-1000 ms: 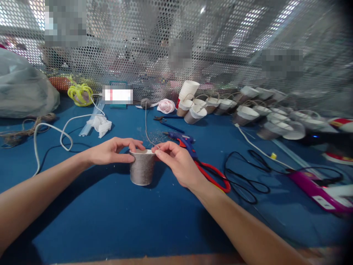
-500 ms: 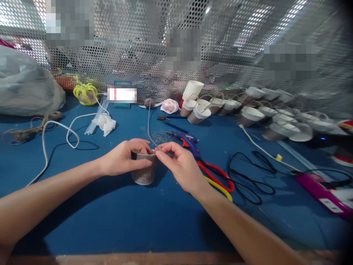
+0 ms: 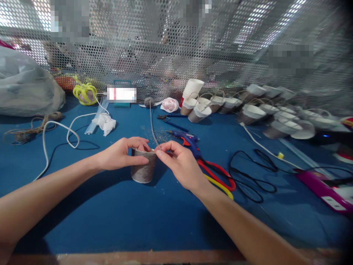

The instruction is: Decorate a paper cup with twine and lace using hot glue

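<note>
A small grey-brown cup (image 3: pixel 142 172) with a pale rim is held just above or on the blue table; which of these I cannot tell. My left hand (image 3: pixel 124 154) grips its wall, thumb outside and fingers inside the opening. With thumb and forefinger, my right hand (image 3: pixel 176 160) pinches a grey cord (image 3: pixel 153 129) against the cup's right rim. That cord runs back across the table to a small grey ball of yarn (image 3: pixel 149 102). A blue glue gun (image 3: pixel 189 140) with a red trigger lies just beyond my right hand.
Several cups with twine handles (image 3: pixel 200 112) stand at the back right. Pliers (image 3: pixel 173 119) lie behind the glue gun, and scissors with red handles (image 3: pixel 220 175) beside my right forearm. A purple power strip (image 3: pixel 317 189) lies at right, a plastic bag (image 3: pixel 26 82) at left.
The cup has tilted slightly and shifted a little left in view. The cord leans a bit more to the right. Both hands keep their hold.
</note>
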`<state>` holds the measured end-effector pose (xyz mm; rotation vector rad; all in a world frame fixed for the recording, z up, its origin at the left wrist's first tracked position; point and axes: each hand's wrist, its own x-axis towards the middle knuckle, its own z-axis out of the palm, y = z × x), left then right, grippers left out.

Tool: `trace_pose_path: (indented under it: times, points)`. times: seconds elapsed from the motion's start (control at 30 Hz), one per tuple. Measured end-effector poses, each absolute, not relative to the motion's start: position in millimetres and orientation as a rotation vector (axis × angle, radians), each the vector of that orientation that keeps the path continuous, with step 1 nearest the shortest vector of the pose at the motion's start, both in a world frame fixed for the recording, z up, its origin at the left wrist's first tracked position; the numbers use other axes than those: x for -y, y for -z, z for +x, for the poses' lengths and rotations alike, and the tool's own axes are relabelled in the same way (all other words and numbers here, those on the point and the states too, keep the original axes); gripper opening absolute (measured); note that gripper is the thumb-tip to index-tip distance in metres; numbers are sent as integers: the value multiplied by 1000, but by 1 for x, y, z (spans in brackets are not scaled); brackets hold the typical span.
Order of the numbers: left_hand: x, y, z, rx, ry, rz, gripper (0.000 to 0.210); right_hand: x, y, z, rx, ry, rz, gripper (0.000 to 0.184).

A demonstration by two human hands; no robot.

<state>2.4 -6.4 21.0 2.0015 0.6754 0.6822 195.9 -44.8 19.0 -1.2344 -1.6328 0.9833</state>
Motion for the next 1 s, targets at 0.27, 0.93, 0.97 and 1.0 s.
trace_pose_path:
  times: [0.27, 0.93, 0.97, 1.0]
  points:
    - [-1, -32, -8, -872, -1055, 1756, 26, 48, -22, 196, 1613, -987, -1253, 14]
    - [-12, -45, -21, -1013, -812, 1984, 20, 47, -18, 197, 1589, -1018, -1253, 16]
    - [-12, -45, -21, -1021, -799, 1986, 22, 47, -18, 197, 1591, -1016, -1252, 16]
    - [-12, -45, -21, -1021, -780, 1986, 24, 47, -18, 198, 1595, -1014, -1252, 16]
